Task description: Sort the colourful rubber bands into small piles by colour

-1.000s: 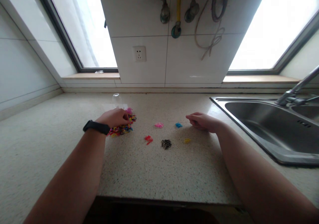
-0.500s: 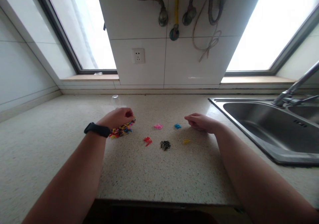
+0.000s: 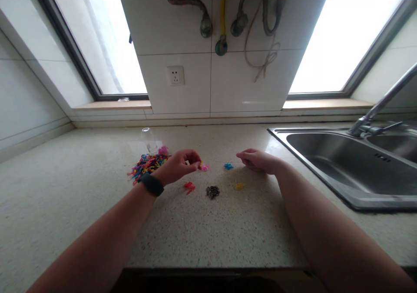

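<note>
My left hand [image 3: 181,165], with a black band on its wrist, is closed in a pinch on a small yellow rubber band [image 3: 201,164]. It hovers by the pink rubber bands [image 3: 204,168], partly covering them. Behind that wrist lies a mixed heap of coloured rubber bands [image 3: 145,166]. My right hand [image 3: 257,160] rests on the counter, fingers folded together, with nothing visible in them. Nearest to it are the blue rubber bands [image 3: 228,166]. Closer to me lie small piles of red rubber bands [image 3: 189,187], black rubber bands [image 3: 213,192] and yellow rubber bands [image 3: 239,186].
A clear plastic cup [image 3: 147,140] stands behind the mixed heap, beside a pink bunch [image 3: 163,150]. On the right, a steel sink [image 3: 325,171] with a faucet [image 3: 365,121] is set into the speckled counter [image 3: 208,236]. A tiled wall with a socket [image 3: 176,75] rises behind.
My left hand has moved right from the mixed heap to the pink pile, carrying a yellow rubber band. My right hand stays in place. The view has shifted slightly.
</note>
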`<state>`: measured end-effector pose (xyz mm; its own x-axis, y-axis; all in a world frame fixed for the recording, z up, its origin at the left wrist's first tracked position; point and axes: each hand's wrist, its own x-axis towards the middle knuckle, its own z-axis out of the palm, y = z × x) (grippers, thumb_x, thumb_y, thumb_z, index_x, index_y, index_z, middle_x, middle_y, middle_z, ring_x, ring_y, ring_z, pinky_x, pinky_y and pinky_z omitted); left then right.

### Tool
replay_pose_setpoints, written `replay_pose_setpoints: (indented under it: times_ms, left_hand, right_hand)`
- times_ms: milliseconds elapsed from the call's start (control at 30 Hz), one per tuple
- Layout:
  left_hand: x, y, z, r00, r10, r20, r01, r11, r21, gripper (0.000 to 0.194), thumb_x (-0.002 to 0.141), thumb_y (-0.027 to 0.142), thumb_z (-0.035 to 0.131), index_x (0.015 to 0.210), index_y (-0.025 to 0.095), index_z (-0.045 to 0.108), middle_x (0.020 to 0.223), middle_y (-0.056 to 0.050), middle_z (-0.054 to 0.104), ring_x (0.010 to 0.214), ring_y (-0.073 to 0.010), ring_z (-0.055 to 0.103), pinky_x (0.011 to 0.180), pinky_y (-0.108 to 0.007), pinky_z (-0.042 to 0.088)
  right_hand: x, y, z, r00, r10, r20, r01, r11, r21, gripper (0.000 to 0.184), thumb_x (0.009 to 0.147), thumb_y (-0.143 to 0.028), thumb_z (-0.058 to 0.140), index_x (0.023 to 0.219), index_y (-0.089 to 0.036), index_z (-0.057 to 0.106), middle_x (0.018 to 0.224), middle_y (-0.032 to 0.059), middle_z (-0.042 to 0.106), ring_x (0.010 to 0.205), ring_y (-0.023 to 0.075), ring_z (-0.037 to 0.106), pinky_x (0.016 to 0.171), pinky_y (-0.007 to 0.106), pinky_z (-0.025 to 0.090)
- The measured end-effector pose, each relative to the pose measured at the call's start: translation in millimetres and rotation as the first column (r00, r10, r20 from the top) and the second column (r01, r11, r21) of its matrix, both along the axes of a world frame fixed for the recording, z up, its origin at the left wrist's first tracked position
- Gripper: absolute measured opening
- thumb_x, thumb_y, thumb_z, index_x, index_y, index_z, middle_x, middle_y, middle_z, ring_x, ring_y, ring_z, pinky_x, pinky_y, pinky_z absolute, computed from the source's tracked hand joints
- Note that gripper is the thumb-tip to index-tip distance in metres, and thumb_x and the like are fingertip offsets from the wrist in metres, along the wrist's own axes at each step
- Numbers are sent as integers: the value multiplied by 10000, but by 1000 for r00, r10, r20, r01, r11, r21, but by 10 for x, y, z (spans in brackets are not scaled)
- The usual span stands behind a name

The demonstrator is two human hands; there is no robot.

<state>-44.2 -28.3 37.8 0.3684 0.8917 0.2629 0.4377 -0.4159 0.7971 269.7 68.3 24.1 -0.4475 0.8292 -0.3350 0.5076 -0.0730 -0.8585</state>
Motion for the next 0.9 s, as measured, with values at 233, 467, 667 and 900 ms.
replay_pose_setpoints:
  times_ms: [233, 467, 667, 900]
  left_hand:
    - [203, -79, -35, 999, -44, -33, 44, 999, -6, 156, 862, 290, 597, 881, 151, 667, 817, -35, 668, 713, -114, 535, 616, -216, 419]
    - [332, -154, 48, 995, 71, 75, -70, 998, -6, 209, 850, 353, 634, 899, 156, 682, 833, -53, 688, 698, -122, 575, 599, -221, 432]
    - [556, -186, 282, 964, 133, 229, -130, 991, -26, 237, 824, 364, 670, 912, 144, 689, 835, -62, 690, 686, -123, 585, 596, -226, 445]
    - [616, -140, 381, 966, 109, 236, -127, 990, 59, 231, 800, 363, 702, 901, 159, 734, 798, -49, 684, 655, -113, 560, 556, -211, 404]
  right_hand:
    - [-48, -25, 12, 992, 35, 122, -51, 990, 131, 447, 853, -577, 533, 621, -204, 449, 472, -61, 351, 394, 73, 272, 400, 246, 167]
    - [-87, -70, -45, 968, 49, 247, -118, 955, 272, 452, 817, -594, 550, 632, -181, 551, 469, -56, 359, 437, 89, 297, 452, 256, 202]
    - [-133, -124, -69, 956, 11, 294, -117, 931, 345, 415, 820, -546, 559, 651, -170, 598, 480, -46, 399, 451, 92, 312, 470, 259, 220]
    - [-216, -236, -58, 931, -45, 362, -132, 883, 451, 369, 858, -471, 549, 669, -163, 627, 548, -2, 527, 503, 107, 409, 501, 259, 257]
